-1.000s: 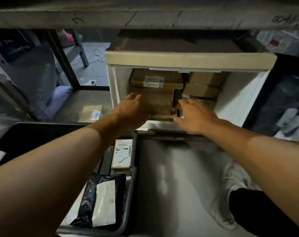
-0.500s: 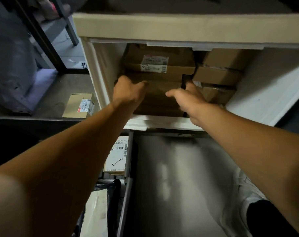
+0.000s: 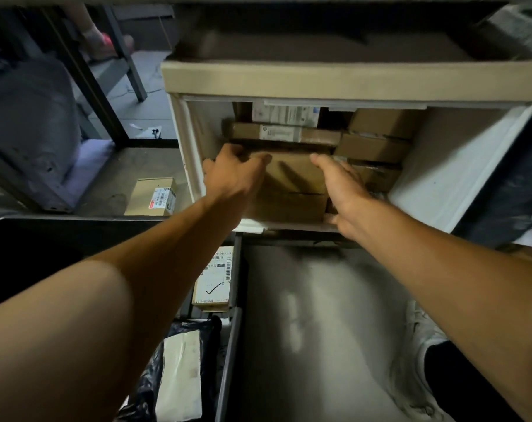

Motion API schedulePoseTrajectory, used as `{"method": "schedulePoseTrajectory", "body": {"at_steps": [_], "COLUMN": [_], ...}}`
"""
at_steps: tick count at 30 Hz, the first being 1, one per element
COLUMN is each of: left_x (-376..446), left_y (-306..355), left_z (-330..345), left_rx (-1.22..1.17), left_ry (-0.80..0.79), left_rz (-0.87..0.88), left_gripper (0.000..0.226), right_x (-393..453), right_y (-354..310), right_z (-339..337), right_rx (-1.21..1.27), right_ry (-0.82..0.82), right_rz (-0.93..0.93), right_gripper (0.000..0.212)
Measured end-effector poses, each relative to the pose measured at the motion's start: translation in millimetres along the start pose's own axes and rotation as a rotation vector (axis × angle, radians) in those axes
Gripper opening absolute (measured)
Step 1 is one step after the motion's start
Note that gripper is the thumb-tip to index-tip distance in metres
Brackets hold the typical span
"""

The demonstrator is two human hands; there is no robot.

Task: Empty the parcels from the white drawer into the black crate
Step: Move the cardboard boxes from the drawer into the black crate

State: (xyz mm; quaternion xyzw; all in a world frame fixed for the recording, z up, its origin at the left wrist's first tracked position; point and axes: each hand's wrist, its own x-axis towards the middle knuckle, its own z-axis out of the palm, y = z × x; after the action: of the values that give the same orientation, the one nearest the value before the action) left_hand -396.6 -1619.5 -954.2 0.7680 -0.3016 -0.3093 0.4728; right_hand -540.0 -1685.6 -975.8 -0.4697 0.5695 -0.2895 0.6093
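The white drawer (image 3: 441, 178) stands open ahead with several brown cardboard parcels stacked inside. Both of my hands are on a brown box (image 3: 292, 175) at the front of the stack. My left hand (image 3: 234, 175) curls its fingers over the box's upper left corner. Against the box's right side lies my right hand (image 3: 343, 190), fingers straight. Below left is the black crate (image 3: 229, 345), which holds a box with a ticked label (image 3: 214, 281) and a black bag with a white label (image 3: 179, 376).
A small labelled carton (image 3: 153, 196) lies on the low shelf left of the drawer. A dark wrapped bundle (image 3: 24, 132) fills the far left. Grey floor (image 3: 319, 315) lies under my arms, with my white shoe (image 3: 422, 333) at the right.
Both hands have gone deeper into the drawer. They have spread apart, from hovering at its front to the two sides of the front box. The view has shifted slightly.
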Motion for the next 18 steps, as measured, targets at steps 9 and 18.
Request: {"method": "schedulePoseTrajectory", "body": {"at_steps": [9,18], "left_x": [-64.0,-105.5], "left_y": [16.3,50.3], "left_z": [-29.1,-62.9], "left_rx": [-0.136,-0.165], "left_ry": [-0.062,-0.19], "left_rz": [-0.172,-0.197], "left_gripper": [0.016,0.022], "right_x": [-62.3,-106.6], "right_y": [-9.7,-43.5], "right_z": [-37.5,-59.8], "right_rx": [-0.032,-0.07], "right_ry": [-0.007,-0.072], "right_rz": [0.055,-0.036], "right_gripper": [0.047,0.038]}}
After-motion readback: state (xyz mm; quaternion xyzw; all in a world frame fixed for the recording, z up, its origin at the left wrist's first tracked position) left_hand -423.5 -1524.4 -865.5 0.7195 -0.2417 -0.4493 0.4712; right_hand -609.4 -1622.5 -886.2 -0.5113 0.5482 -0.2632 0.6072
